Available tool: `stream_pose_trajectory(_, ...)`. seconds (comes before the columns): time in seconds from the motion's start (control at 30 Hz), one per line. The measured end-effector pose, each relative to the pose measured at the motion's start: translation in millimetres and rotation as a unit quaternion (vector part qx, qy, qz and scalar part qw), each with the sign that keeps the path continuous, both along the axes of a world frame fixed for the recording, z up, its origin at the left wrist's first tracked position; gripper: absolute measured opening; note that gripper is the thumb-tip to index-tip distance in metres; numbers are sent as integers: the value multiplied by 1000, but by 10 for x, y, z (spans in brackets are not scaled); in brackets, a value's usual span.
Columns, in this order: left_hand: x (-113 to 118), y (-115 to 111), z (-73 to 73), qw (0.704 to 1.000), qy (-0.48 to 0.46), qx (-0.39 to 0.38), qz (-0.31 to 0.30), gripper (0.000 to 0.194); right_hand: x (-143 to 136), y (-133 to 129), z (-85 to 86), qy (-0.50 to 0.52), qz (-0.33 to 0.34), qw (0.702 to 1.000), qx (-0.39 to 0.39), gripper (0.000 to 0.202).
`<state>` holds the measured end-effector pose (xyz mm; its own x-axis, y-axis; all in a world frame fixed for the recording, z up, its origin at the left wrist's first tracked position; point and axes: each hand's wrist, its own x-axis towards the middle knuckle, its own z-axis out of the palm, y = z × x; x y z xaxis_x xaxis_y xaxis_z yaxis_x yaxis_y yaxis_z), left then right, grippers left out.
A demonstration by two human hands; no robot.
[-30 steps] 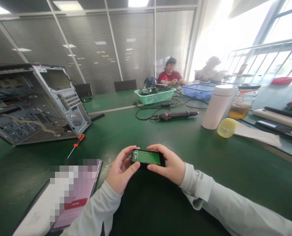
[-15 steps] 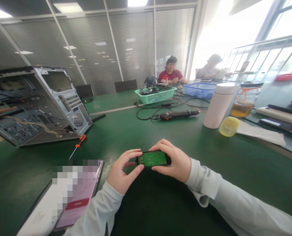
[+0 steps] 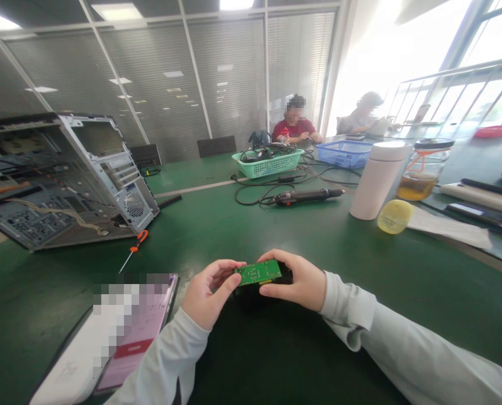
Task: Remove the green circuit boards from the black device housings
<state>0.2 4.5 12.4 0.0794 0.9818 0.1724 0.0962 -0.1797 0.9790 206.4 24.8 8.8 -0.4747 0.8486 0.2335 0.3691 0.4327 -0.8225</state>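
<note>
Green circuit board (image 3: 259, 272) between hands, over worktop (image 3: 217, 222), tilted at black case (image 3: 288, 274). Left hand (image 3: 209, 292) pinches board's left end, thumb against fingers; right hand (image 3: 305, 281) curled around case. Board looks light, stiff, fragile; best held by edges. Beyond: green basket (image 3: 272, 167) heaped with cables (image 3: 257, 155); blue basket (image 3: 347, 160), contents hard to tell from here; lidded jar (image 3: 422, 169) holding amber liquid (image 3: 415, 188).

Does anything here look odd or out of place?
Yes: the green circuit board between the left hand and right hand sits askew to the black casing, not flush. At left, the computer case stands open, wires exposed.
</note>
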Motion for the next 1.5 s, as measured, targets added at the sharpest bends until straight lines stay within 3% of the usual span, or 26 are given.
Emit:
stream_pose_trajectory(0.13,-16,13,12,1000,14,3,18,16,-41,-16,-36,42,9,999,-19,40)
stream_pose_trajectory(0.23,-47,26,16,996,83,10,18,19,-56,-21,-50,61,14,998,-16,34)
stream_pose_trajectory(0.47,-58,-2,59,958,259,108,-55,25,-87,-22,-48,72,12,997,-34,36)
stream_pose_trajectory(0.6,-53,9,16,963,259,64,-46,29,-57,-16,-37,47,40,994,-94,40)
stream_pose_trajectory(0.73,-88,81,-53,981,193,-10,-19,29,-4,-17,-61,43,53,984,-167,56)
stream_pose_trajectory(0.83,-131,145,-104,993,99,-33,50,27,21,-2,-83,25,49,977,-204,67)
stream_pose_trajectory(0.9,-152,178,-135,992,17,-80,93,25,27,23,-79,7,28,975,-218,65)
stream_pose_trajectory(1.0,-151,202,-152,972,-109,-177,107,23,25,75,-40,19,-51,974,-221,49)
stream_pose_trajectory(1.13,-100,159,-77,946,-220,-231,61,35,35,137,39,69,-137,963,-220,32)
stream_pose_trajectory(1.23,-51,95,14,901,-325,-288,-1,43,49,174,70,115,-174,941,-268,30)
stream_pose_trajectory(1.33,-6,54,70,874,-367,-318,-37,45,43,197,67,173,-189,904,-343,32)
stream_pose_trajectory(1.5,39,42,70,862,-362,-350,-50,53,-17,163,87,269,-165,828,-463,36)
